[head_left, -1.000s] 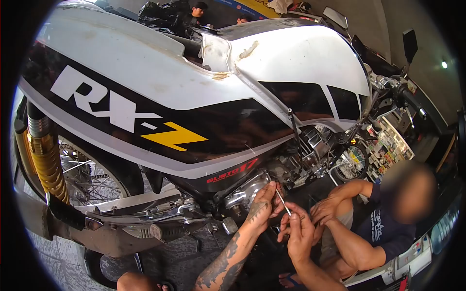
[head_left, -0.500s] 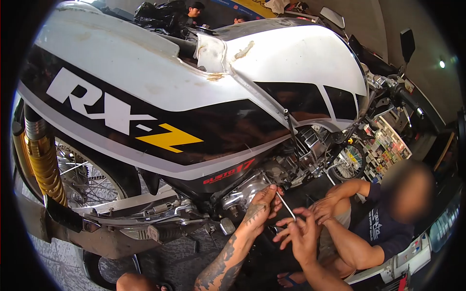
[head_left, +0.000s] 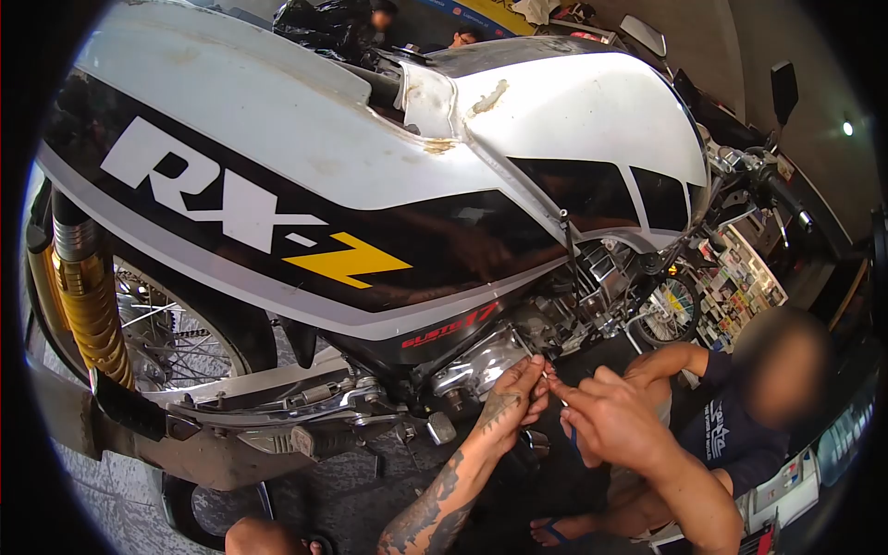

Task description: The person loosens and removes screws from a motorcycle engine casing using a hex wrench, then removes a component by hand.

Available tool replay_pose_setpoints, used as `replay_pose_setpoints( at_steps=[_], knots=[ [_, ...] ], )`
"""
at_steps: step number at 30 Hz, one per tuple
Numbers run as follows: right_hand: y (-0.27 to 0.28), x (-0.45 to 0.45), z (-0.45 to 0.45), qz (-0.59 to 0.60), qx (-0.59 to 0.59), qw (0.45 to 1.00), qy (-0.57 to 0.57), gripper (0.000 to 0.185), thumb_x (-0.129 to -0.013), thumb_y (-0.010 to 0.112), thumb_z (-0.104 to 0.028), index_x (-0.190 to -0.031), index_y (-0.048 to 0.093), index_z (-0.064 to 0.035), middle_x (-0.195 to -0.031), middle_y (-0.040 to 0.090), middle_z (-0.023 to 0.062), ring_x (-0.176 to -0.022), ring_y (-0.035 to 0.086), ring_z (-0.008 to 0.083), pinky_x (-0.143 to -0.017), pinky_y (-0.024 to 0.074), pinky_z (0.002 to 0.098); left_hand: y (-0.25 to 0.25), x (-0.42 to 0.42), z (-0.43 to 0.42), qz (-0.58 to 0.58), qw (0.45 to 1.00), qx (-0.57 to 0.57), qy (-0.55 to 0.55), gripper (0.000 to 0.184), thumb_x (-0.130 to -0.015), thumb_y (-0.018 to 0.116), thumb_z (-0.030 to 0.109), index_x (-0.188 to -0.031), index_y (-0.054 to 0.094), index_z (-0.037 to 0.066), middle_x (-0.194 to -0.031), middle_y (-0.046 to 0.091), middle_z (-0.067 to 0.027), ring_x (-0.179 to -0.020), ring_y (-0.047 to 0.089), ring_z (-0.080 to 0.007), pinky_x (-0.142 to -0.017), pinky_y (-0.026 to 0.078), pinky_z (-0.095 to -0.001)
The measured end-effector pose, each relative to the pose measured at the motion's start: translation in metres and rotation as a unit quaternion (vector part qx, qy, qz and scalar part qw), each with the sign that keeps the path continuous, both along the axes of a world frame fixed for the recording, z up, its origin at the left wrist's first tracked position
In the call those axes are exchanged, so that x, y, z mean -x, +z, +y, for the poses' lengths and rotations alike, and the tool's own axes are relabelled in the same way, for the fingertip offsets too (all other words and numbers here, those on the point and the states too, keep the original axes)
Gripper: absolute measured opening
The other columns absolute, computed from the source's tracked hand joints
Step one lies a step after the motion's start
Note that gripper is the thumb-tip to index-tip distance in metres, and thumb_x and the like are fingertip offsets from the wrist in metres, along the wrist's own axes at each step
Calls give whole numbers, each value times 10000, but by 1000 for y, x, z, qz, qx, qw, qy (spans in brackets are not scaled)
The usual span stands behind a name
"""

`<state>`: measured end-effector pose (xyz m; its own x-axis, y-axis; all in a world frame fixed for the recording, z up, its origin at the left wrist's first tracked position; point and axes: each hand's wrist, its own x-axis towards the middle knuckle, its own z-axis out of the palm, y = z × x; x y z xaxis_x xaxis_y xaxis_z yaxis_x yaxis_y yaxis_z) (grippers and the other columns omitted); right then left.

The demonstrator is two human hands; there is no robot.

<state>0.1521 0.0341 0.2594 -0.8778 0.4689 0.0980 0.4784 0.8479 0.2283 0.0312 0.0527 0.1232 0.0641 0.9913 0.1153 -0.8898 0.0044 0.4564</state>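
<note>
My tattooed left hand (head_left: 516,398) is closed, thumb and fingers pinched together around the upper end of a thin silver metal rod (head_left: 563,402). It is right in front of the motorcycle's silver engine cover (head_left: 483,363). My right hand (head_left: 615,416) is closed too, with its index finger reaching to the left fingertips; its curled fingers are at the rod and cover most of it. What kind of tool the rod is does not show. Above both hands spreads the white and black motorcycle body (head_left: 398,213) with RX-Z lettering.
A person in a dark shirt (head_left: 731,435) sits low on the right, close beyond my right arm. The silver footpeg (head_left: 438,427) and exhaust (head_left: 213,458) are at lower left. Another motorcycle wheel (head_left: 668,313) and a shelf of small goods (head_left: 740,273) stand behind.
My right hand has moved up along the rod to my left fingertips, its spread fingers now curled. The view has shifted slightly, and the other person's hands are now hidden behind my right hand.
</note>
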Motion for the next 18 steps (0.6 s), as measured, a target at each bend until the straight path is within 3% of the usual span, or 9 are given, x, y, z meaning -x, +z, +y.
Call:
replay_pose_setpoints(
  at_steps=[5, 7, 9, 11, 12, 13, 15, 16, 18],
  knots=[
    [-35, -18, 18, 230, 105, 956, -146, 246, -884, 581, -151, -1095, 608, -29, -666, 490, 37, -600, 519, 116, -544, 421, 248, -5, -8, 5, -53, 998, -41, 9, 265, -985, 437, 339, -895, 485, 94, -646, 416, 36, -492, 399, -53, -386, 232, -172],
    [-63, -31, 12, 494, 349, 771, -200, 232, -951, 510, -213, -1053, 578, -16, -638, 481, 9, -487, 469, 64, -463, 400, 203, -7, -7, 8, -51, 998, -48, 10, 262, -986, 433, 339, -911, 485, 93, -646, 423, 31, -495, 422, -57, -383, 239, -175],
    [-92, -32, 4, 513, 405, 739, -161, 235, -976, 457, -204, -1058, 533, 2, -623, 497, 13, -439, 429, 37, -347, 315, 161, -9, -9, 9, -43, 997, -68, 15, 264, -985, 432, 342, -915, 487, 94, -646, 427, 30, -492, 417, -58, -378, 237, -176],
    [-101, -16, -5, 566, 403, 702, -156, 230, -976, 452, -186, -1087, 514, 6, -615, 495, 17, -450, 427, 39, -357, 340, 169, -10, -10, 10, -48, 997, -62, 11, 263, -984, 435, 342, -926, 494, 93, -648, 427, 32, -496, 416, -56, -381, 234, -176],
    [-99, -7, -8, 603, 410, 665, -161, 184, -957, 450, -92, -1060, 559, 15, -653, 513, 26, -486, 449, 52, -386, 339, 200, -11, -11, 10, -61, 996, -60, 14, 262, -983, 439, 343, -937, 502, 93, -650, 427, 34, -501, 416, -54, -383, 231, -175],
    [-100, -4, -9, 605, 411, 663, -162, 184, -957, 450, -92, -1060, 559, 15, -653, 513, 26, -486, 449, 52, -386, 339, 200, -11, -12, 8, -59, 996, -59, 13, 262, -983, 439, 343, -937, 502, 93, -650, 427, 34, -501, 416, -54, -383, 231, -175],
    [-100, 1, -8, 487, 196, 845, -104, 207, -907, 463, 0, -1019, 636, 1, -735, 544, 45, -548, 489, 83, -448, 388, 242, -9, -9, 4, -46, 998, -36, -2, 266, -981, 441, 346, -962, 521, 93, -659, 443, 36, -508, 411, -46, -381, 229, -174],
    [-102, 0, -10, 427, 164, 887, -62, 294, -821, 478, 85, -978, 696, -35, -842, 569, 63, -659, 540, 119, -511, 424, 273, -9, -8, 4, -64, 997, -35, 16, 250, -974, 466, 306, -958, 550, 71, -687, 461, 16, -527, 401, -69, -412, 272, -183],
    [-98, -4, -3, 393, 106, 913, -34, 339, -788, 473, 112, -968, 709, -53, -893, 573, 75, -705, 552, 132, -529, 437, 264, -14, -5, 7, -47, 998, -25, 23, 234, -967, 485, 291, -949, 557, 69, -695, 470, 16, -538, 413, -68, -418, 282, -179]
  ],
)
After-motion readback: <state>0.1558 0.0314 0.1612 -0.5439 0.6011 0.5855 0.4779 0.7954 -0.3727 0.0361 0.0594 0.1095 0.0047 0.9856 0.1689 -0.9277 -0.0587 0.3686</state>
